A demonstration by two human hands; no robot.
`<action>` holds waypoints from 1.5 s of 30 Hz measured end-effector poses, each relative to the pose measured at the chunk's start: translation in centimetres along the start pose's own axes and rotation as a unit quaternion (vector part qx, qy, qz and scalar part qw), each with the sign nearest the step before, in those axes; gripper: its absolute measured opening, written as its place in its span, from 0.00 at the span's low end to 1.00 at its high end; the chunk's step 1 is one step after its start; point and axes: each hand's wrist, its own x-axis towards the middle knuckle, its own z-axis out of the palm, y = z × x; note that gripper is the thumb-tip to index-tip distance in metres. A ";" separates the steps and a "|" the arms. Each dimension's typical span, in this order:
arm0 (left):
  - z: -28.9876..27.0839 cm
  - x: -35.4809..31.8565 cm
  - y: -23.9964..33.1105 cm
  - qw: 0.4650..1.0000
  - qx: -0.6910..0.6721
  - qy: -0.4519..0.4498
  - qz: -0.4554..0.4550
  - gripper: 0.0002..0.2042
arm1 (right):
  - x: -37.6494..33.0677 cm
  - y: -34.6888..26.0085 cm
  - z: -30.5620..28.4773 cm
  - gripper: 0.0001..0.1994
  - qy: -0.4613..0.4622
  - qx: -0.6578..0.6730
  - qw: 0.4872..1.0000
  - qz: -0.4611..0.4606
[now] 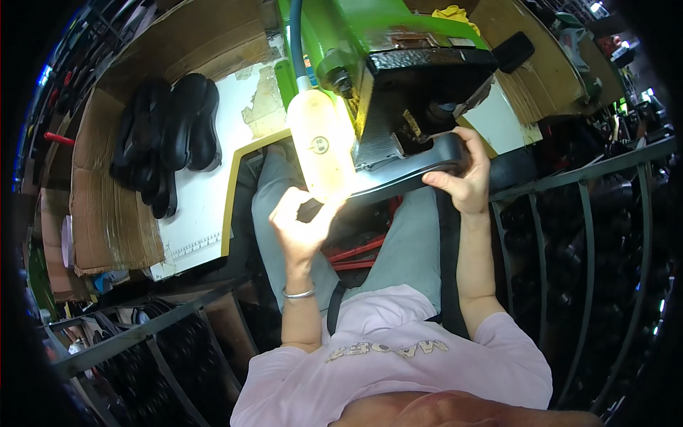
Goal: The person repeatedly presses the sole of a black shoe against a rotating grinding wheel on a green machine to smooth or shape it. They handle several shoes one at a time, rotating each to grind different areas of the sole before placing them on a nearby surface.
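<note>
A long black shoe sole (405, 174) lies across my lap under the black head of a green machine (398, 64). My left hand (302, 220) grips the sole's near end, right below a glaring lamp bulb (320, 146). My right hand (466, 174) is closed over the sole's far end, pressed up against the machine's black block (420, 85). A silver bangle (299, 293) sits on my left wrist.
A pile of black soles (171, 135) rests on a white board (206, 206) to the left, beside cardboard sheets (107, 206). Metal racks full of dark soles stand at the lower left (142, 341) and right (590, 235). A red frame (356, 252) shows between my knees.
</note>
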 end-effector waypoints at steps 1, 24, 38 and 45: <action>-0.6 0.1 -0.1 1.000 -0.010 0.003 -0.003 0.14 | -0.3 0.9 0.0 0.30 -0.015 -0.017 1.000 0.002; 4.4 2.1 2.5 0.985 0.136 -0.027 0.105 0.22 | 1.0 0.9 -5.6 0.33 0.053 0.058 0.997 -0.001; 2.4 1.6 0.2 0.997 -0.059 -0.041 -0.031 0.19 | 0.8 0.6 -3.2 0.32 0.046 0.062 0.996 0.040; 0.3 1.2 0.0 0.996 -0.069 -0.032 -0.050 0.18 | 0.1 0.5 -1.9 0.32 0.016 0.018 0.999 0.022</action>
